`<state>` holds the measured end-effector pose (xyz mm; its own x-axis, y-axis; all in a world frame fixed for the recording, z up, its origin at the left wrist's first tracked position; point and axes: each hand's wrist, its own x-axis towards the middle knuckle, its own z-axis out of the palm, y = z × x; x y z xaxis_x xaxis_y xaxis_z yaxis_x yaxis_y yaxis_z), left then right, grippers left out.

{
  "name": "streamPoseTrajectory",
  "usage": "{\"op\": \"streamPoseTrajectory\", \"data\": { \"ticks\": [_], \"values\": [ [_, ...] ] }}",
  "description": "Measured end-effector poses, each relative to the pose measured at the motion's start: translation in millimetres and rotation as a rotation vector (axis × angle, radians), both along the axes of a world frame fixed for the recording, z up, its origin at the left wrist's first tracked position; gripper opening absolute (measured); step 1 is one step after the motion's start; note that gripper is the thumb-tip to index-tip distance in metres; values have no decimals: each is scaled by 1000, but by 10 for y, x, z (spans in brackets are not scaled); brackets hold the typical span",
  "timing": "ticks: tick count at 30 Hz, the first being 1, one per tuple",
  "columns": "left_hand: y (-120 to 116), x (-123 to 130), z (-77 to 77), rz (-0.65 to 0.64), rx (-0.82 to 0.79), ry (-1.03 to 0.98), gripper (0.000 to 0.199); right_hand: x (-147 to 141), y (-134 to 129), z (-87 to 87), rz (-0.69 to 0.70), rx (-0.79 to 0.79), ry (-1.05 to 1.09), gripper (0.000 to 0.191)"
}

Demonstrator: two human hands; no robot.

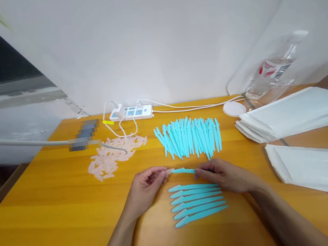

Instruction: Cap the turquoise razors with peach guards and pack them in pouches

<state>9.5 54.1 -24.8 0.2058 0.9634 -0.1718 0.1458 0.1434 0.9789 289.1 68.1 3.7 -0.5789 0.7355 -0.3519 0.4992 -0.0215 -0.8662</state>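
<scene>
My left hand [149, 186] pinches a small translucent pinkish blade cap [169, 171] between thumb and fingers. In my right hand [224, 174] is the handle of a turquoise eyebrow razor [183, 170], its blade end pointing left. Cap and razor tip meet end to end; how far the cap covers the blade cannot be made out. Just below my hands, several turquoise razors [198, 203] lie in a neat stacked row, heads to the left. Beyond my hands is a pile of more turquoise razors [189, 137], and to its left a scatter of loose pinkish caps [108, 159].
A white power strip [147, 111] with plugs and cables stands by the wall. A pixelated object [84, 135] sits at the left beside a grey cable. On the right are white padded envelopes [297, 114], a round white lid [234, 109] and a tilted plastic bottle [275, 68].
</scene>
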Motion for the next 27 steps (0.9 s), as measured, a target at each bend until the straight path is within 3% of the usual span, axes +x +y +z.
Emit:
{"op": "streamPoseTrajectory", "data": {
  "ticks": [5,7,10,13,18,20,24,27],
  "values": [
    [-41,132,-15,-74,50,101,27,-44,-28,-27,13,2,-5,46],
    [-37,147,-16,-98,117,173,24,-80,-44,-49,-42,50,-6,40],
    [-7,97,20,-149,330,327,16,-132,-63,-83,-145,255,-26,30],
    [8,32,74,-249,477,454,13,-156,-94,-89,-143,434,-81,28],
    [-54,86,100,-317,601,561,25,-122,-147,-20,-101,406,-150,42],
    [-90,143,106,-367,631,571,29,-70,-110,-10,-274,469,-219,46],
    [-126,208,132,-458,627,563,24,95,116,-86,-815,614,-482,37],
    [-111,188,121,-450,624,538,23,188,314,-185,-883,575,-639,35]
  ]
}}
